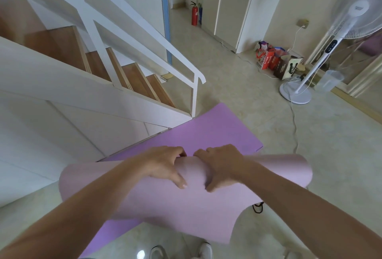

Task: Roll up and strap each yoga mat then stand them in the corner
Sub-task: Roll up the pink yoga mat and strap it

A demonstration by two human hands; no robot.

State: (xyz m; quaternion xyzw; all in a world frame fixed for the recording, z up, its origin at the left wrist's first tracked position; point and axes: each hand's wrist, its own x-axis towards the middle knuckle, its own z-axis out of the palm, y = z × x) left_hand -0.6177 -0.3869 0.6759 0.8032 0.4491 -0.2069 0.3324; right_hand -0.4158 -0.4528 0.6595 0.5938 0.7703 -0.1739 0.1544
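Note:
A purple yoga mat (208, 130) lies on the tiled floor, its far end flat beside the foot of the stairs. Its near end is lifted and curled over into a loose roll (186, 203) that shows the paler pink underside. My left hand (165, 163) and my right hand (222, 165) both grip the top of the curl at its middle, a few centimetres apart, fingers over the far side and thumbs on the near side. A black strap (258, 207) lies on the floor just right of the roll, partly hidden by my right forearm.
A white staircase (115, 68) with wooden treads and a railing runs along the left. A standing fan (297, 91) with a trailing cable stands at right. Bags and boxes (277, 60) sit by the far wall, and a red fire extinguisher (194, 13) stands further back.

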